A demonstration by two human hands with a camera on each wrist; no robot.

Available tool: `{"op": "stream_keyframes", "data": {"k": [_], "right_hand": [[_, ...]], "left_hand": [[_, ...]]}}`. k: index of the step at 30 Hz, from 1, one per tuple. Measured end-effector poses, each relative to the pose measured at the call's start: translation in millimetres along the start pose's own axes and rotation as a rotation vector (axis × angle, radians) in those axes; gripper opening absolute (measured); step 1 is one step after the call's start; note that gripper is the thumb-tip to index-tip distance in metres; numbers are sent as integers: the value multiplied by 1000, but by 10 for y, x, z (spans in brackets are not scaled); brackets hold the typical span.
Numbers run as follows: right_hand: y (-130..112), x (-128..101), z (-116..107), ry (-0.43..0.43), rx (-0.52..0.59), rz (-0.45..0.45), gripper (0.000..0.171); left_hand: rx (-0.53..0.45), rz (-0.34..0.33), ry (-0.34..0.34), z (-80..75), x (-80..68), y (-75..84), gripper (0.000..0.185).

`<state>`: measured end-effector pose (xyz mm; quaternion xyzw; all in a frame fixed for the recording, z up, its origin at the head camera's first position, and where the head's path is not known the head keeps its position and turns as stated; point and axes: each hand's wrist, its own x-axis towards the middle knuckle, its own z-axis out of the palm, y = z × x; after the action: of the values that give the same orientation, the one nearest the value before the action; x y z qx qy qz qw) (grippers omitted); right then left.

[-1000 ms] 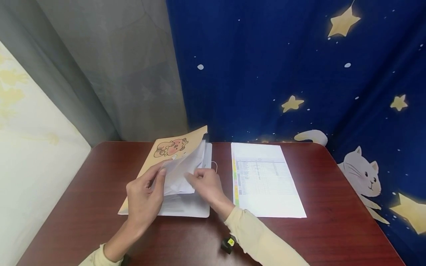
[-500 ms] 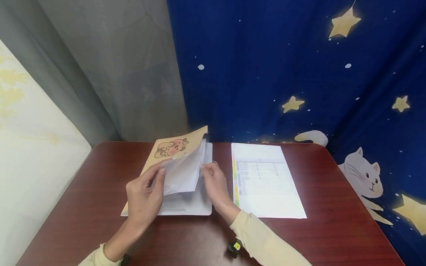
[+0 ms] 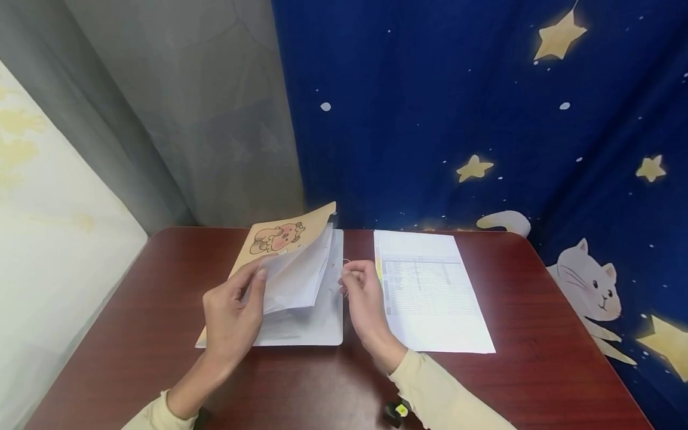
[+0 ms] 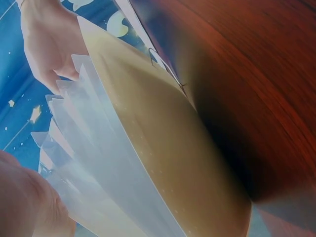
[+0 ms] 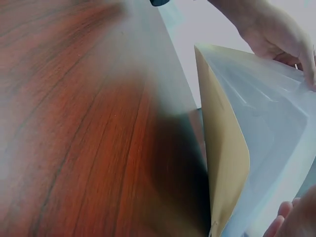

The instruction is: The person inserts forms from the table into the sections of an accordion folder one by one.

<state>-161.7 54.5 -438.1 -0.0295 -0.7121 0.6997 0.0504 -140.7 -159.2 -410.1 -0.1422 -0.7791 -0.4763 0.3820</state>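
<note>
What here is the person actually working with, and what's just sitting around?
In use:
- folder with a cartoon cover and clear sleeves, held open by the left hand
- thin elastic loop at its edge, by the right hand

Lying about:
- printed sheet, flat on the table right of the folder
- starry cat curtain behind

Dark reddish wooden tabletop [image 3: 537, 370] with rounded corners. Behind it, on the right, deep blue cloth [image 3: 430, 119] printed with yellow stars and a white cat. Grey curtain [image 3: 204, 119] at the back left. Pale cream cloth [image 3: 48, 239] along the left edge. Soft, even light.
</note>
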Motion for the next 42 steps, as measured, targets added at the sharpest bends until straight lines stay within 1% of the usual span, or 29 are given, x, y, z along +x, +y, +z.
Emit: {"op": "stream_keyframes", "data": {"k": [2,4,7,10,12,15,18,21,23,26,29,32,36,42], "right_hand": [[-4,-22,-31,-11,-3,-6,20],[-4,-50,-74,-13,-31,-8,23],[13,-81,-159,-4,-112,-18,29],[44,-80,-270,1,-210,-25,36],[73,-66,-353,-5,-254,-27,40],[108,-57,-496,-22,-311,1,44],[139,-58,-652,-16,-352,45,46],[170,-63,-827,5,-413,72,45],[187,-68,-953,28,-470,80,43],[213,-78,-1145,55,-540,96,33],[236,-113,-1312,63,-518,158,25],[257,-168,-1441,64,-499,202,23],[260,-239,-1590,74,-557,193,23],[268,-355,-1825,54,-614,221,24]], "left_hand": [[5,1,2,-4,3,-7,24],[7,5,6,-4,6,-13,24],[2,7,6,-4,9,-25,24],[0,-8,-5,-7,11,-32,23],[5,-23,-12,-11,11,-35,22],[11,-30,-11,-14,7,-31,21],[16,-10,3,-13,7,-31,21],[11,4,4,-11,20,-31,23],[7,-1,-7,-14,30,-31,23],[0,-17,-20,-23,37,-29,22],[4,-18,-20,-29,33,-35,22],[-1,-33,-33,-30,27,-37,22],[3,-57,-52,-28,16,-24,22],[20,-47,-51,-17,2,-20,24]]}}
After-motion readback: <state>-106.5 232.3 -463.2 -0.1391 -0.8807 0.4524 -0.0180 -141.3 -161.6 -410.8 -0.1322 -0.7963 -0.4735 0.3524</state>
